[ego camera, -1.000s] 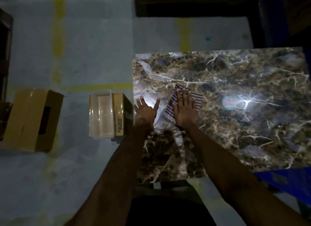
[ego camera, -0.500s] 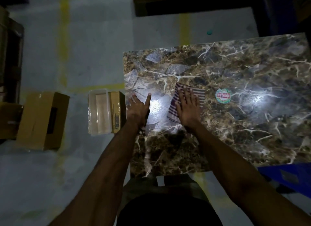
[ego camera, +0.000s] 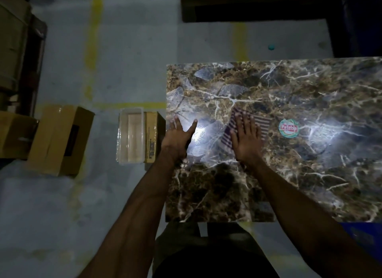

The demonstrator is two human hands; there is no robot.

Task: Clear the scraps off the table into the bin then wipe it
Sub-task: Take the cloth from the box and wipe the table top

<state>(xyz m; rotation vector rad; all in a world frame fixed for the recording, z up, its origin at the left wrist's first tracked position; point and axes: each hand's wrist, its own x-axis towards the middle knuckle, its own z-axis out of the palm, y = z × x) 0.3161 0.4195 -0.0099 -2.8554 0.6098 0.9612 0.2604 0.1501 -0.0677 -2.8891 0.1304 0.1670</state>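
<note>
A brown marble-patterned table (ego camera: 289, 174) fills the right of the head view. My right hand (ego camera: 246, 141) lies flat, fingers straight, pressing a striped purple-and-white cloth (ego camera: 263, 124) onto the tabletop near its left part. My left hand (ego camera: 177, 139) rests flat on the table's left edge, fingers spread, holding nothing. A clear plastic bin (ego camera: 131, 139) stands on the floor just left of the table, beside my left hand. A round green-and-red sticker (ego camera: 289, 128) sits on the tabletop right of the cloth.
A small cardboard box (ego camera: 152, 139) stands between the bin and the table. A larger cardboard box (ego camera: 60, 139) lies further left, with more boxes and shelving (ego camera: 14, 50) at the far left. Yellow floor lines (ego camera: 93, 50) cross the grey floor. Something blue (ego camera: 361, 234) is at the near right.
My right hand stays flat on the cloth and has shifted little. My left hand has slid from the tabletop to the table's left edge. The camera view has shifted.
</note>
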